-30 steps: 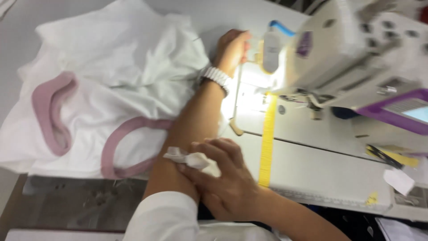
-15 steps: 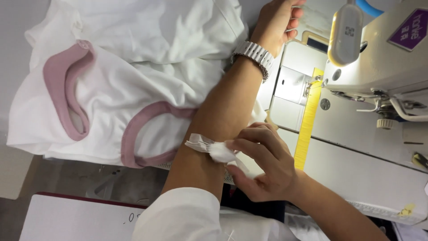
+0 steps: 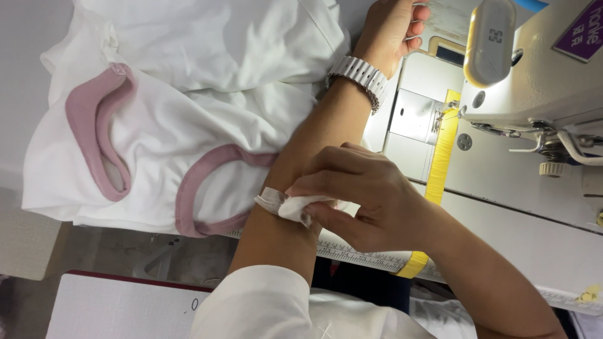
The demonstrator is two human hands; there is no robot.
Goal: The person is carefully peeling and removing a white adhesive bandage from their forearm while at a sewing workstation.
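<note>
My left arm reaches up across the table, a white ribbed watch band [image 3: 359,76] on its wrist. My left hand [image 3: 391,30] lies at the top edge beside the sewing machine [image 3: 534,75], fingers curled with nothing seen in them. My right hand [image 3: 364,194] comes in from the lower right and pinches a small crumpled white wad [image 3: 286,204] against my left forearm. Left of the arm lies a white garment [image 3: 188,94] with pink-trimmed openings [image 3: 94,125].
A yellow measuring strip [image 3: 440,150] runs along the machine bed, and a ruler [image 3: 358,254] lines the table's near edge. A metal needle plate [image 3: 414,116] sits under the lit machine head. A white board [image 3: 119,311] lies at the lower left.
The view has drawn closer and shifted left. My right hand keeps the white wad on my left forearm, slightly nearer the wrist. My left hand has stayed beside the machine.
</note>
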